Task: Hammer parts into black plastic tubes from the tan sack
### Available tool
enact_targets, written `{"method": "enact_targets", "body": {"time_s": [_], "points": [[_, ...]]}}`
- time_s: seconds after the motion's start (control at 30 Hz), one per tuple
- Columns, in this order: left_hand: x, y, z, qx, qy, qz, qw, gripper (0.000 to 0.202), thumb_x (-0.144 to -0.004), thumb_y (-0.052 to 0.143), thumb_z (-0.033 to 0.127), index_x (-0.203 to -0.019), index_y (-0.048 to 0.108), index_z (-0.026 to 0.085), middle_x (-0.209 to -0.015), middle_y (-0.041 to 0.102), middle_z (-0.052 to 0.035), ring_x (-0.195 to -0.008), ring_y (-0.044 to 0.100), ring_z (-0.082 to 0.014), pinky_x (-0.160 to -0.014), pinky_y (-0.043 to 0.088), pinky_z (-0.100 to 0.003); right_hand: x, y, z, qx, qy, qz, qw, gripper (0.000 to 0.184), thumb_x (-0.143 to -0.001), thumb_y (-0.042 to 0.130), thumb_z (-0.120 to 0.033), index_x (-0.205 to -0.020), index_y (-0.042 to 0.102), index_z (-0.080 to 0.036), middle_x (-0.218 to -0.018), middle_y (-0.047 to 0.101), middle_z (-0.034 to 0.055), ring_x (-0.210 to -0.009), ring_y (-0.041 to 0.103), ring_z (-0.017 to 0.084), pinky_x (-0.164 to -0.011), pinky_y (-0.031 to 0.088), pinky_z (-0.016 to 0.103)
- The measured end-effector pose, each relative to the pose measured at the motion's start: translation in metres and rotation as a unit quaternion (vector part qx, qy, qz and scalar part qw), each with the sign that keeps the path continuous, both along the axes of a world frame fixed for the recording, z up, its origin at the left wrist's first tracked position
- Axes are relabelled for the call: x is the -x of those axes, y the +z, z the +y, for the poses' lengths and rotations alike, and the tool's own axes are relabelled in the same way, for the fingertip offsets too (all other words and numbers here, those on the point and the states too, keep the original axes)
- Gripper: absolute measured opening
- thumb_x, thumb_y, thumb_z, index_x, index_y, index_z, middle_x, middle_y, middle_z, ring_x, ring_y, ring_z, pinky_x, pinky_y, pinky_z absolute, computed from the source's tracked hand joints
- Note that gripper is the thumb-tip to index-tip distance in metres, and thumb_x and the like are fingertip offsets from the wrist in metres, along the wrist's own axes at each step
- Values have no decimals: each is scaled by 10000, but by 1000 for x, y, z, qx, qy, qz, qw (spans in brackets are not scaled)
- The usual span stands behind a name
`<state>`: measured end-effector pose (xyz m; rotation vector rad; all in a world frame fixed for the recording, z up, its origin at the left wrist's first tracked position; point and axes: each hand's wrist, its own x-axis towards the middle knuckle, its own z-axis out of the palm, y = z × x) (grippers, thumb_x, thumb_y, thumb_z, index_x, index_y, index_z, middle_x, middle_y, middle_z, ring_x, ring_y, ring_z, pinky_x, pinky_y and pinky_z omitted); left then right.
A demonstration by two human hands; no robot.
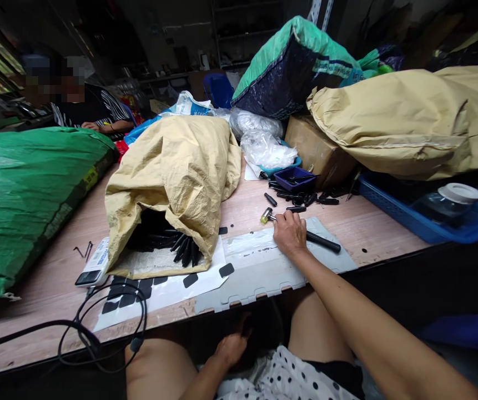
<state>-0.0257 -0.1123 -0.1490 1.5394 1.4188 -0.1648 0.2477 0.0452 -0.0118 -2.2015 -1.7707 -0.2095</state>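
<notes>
My right hand (290, 233) is closed around a small hammer, which lies low over the grey plastic board (242, 283) at the table's front edge. The hammer's head (267, 215), with a yellowish face, points left, and its black handle (323, 241) sticks out to the right. Below the table edge, over my lap, is my left hand (232, 349). One finger reaches upward; the others are lost in shadow, and I cannot make out whether it holds anything. Left of the board, a beige cloth sack (176, 172) lies with its mouth towards me, showing several slim black parts (186, 250).
Black pieces (291, 196) lie around a small purple tray (296, 179). A blue basket (405, 214) holding a lidded jar (447, 205) stands right. A green sack (34, 205) fills the left. Black cable (97, 339) loops over the front edge. Another person (92, 108) sits across.
</notes>
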Motion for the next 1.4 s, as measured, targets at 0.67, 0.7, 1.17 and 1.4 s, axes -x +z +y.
{"method": "enact_targets", "body": {"time_s": [0.67, 0.7, 1.17, 1.4], "points": [[36, 161, 147, -517, 242, 124, 811, 194, -803, 666, 395, -830, 678, 203, -812, 651, -49, -798, 639, -242, -755, 505, -347, -2, -6, 1, -16, 3, -9, 1000, 281, -994, 471, -294, -1143, 684, -187, -1106, 607, 140, -1031, 437, 283, -799, 246, 386], [35, 161, 149, -505, 236, 153, 816, 206, -797, 674, 404, -838, 683, 202, -832, 657, -63, -829, 645, -264, -756, 501, -358, -2, -6, 1, -17, 2, -9, 1000, 282, -996, 466, -294, -1141, 684, -189, -1108, 607, 138, -1030, 438, 283, -801, 247, 387], [24, 171, 94, -554, 118, -73, 821, 176, -911, 667, 357, -1027, 693, 227, -952, 726, -43, -869, 648, -217, -822, 508, -338, -2, -7, 1, -11, 1, -15, 1000, 289, -1002, 455, -301, -1146, 676, -184, -1111, 598, 144, -1032, 436, 289, -802, 250, 388], [-42, 154, 113, -438, -11, -116, 891, 122, -895, 740, 295, -994, 711, 230, -968, 714, -52, -944, 594, -253, -849, 465, -385, -1, -5, 1, -13, 1, -7, 1000, 290, -1012, 443, -296, -1134, 682, -186, -1113, 609, 140, -1028, 448, 284, -804, 249, 387]]}}
